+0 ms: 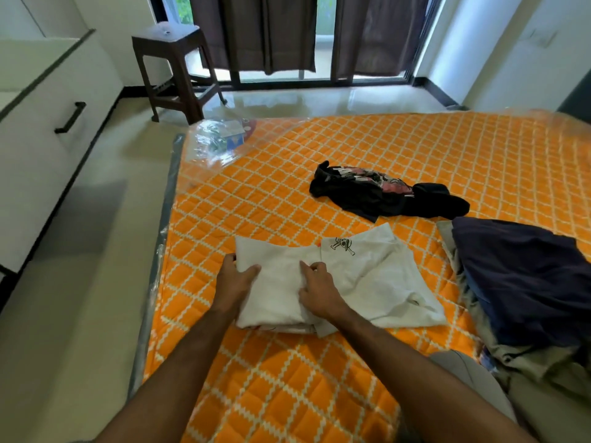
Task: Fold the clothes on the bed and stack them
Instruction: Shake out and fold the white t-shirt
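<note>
A white T-shirt with a small black skull print lies partly folded on the orange quilted bed. My left hand grips the left edge of its folded part, thumb on top and fingers under the cloth. My right hand rests on the middle of the fold, fingers curled and pinching the fabric. A crumpled black garment lies further back on the bed. A pile of dark navy and khaki clothes sits at the right.
The bed's left edge drops to a pale tiled floor. A brown plastic stool stands by the curtained window. White drawers line the left wall. A clear plastic bag lies at the bed's far left corner.
</note>
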